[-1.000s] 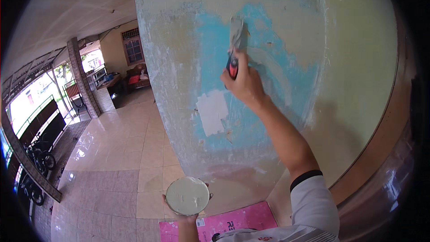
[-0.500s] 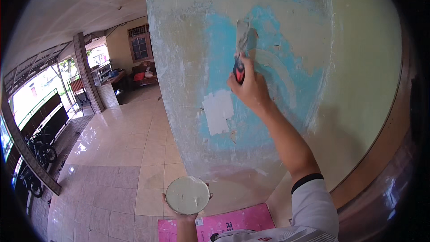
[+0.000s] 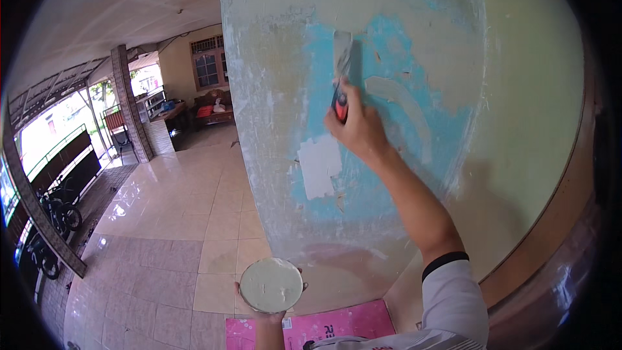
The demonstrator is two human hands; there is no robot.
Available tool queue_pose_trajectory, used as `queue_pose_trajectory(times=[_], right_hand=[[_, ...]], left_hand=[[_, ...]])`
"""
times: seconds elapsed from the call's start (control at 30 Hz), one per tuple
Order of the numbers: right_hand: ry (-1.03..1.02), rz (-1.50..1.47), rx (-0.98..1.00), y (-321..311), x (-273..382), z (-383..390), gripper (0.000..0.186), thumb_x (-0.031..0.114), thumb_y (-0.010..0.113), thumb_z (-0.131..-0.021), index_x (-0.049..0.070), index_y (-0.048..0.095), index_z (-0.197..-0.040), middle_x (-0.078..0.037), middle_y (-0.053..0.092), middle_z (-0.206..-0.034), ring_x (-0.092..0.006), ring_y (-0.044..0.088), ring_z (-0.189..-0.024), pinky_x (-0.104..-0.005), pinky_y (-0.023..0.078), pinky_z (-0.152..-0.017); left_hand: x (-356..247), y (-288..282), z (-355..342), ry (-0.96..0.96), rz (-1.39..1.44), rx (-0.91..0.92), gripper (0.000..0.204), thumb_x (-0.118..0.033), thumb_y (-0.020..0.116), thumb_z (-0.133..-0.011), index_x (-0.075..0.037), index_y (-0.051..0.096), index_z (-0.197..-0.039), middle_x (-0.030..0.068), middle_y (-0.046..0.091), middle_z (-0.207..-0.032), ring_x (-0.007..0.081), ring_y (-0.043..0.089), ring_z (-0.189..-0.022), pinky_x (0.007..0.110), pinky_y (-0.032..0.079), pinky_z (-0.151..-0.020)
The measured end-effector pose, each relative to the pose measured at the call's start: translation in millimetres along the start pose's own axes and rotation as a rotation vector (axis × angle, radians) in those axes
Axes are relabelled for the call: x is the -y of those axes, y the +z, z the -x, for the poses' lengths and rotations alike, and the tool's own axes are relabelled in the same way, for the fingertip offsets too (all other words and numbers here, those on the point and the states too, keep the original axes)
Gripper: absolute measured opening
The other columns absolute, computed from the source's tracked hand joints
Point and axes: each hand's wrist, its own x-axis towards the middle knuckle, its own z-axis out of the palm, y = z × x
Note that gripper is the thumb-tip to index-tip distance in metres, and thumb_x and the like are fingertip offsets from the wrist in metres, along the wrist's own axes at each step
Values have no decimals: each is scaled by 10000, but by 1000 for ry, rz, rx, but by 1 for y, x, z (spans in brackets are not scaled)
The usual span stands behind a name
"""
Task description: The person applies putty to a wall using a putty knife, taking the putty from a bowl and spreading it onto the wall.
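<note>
My right hand (image 3: 359, 128) is closed round the red and black handle of a putty knife (image 3: 343, 53). Its blade points up and lies at the wall (image 3: 382, 185), by the border between bare blue paint and a band of greyish putty (image 3: 343, 0). Some grey putty smears the blade. Low in the view, my left hand (image 3: 267, 316) grips a round, shallow container (image 3: 271, 285) of pale putty from below, fingers showing at both sides. A curved putty streak (image 3: 405, 107) and a whitish patch (image 3: 319, 167) mark the blue area.
A pink cardboard sheet (image 3: 311, 327) lies on the floor at the wall's foot. Tiled floor (image 3: 162, 214) stretches left to a pillar (image 3: 129, 104). A wooden bench (image 3: 214, 109) stands at the back; a bicycle (image 3: 61, 210) is by the gate at far left.
The putty knife has shifted slightly left along the wall, and its blade has turned more upright. The whole view has shifted a little. My left hand keeps holding the container.
</note>
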Motion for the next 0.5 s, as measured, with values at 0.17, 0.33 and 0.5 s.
queue_pose_trajectory(times=[0.17, 0.33, 0.5], right_hand=[[170, -20, 62, -6, 2, -79, 570, 226, 706, -903, -57, 474, -1340, -247, 656, -685, -449, 676, -628, -523, 544, -551], [17, 55, 117, 14, 13, -6, 610, 227, 703, -897, -50, 478, -1391, -239, 675, -724, -445, 677, -621, -521, 571, -584], [-21, 4, -24, 0, 5, -25, 605, 217, 706, -896, -63, 486, -1385, -254, 672, -713, -446, 695, -653, -519, 572, -577]], left_hand=[[-1, -4, 1, 13, 130, -51, 1003, -853, 581, -800, -181, 460, -1534, 297, 362, -1569, 680, 319, -1373, 895, 307, -996], [-1, -8, -1, -35, 323, -31, 998, -856, 583, -797, -188, 465, -1530, 294, 377, -1561, 683, 323, -1369, 895, 311, -994], [2, -6, -3, 6, 123, -1, 1008, -854, 582, -801, -180, 450, -1538, 287, 375, -1566, 679, 324, -1373, 891, 321, -991]])
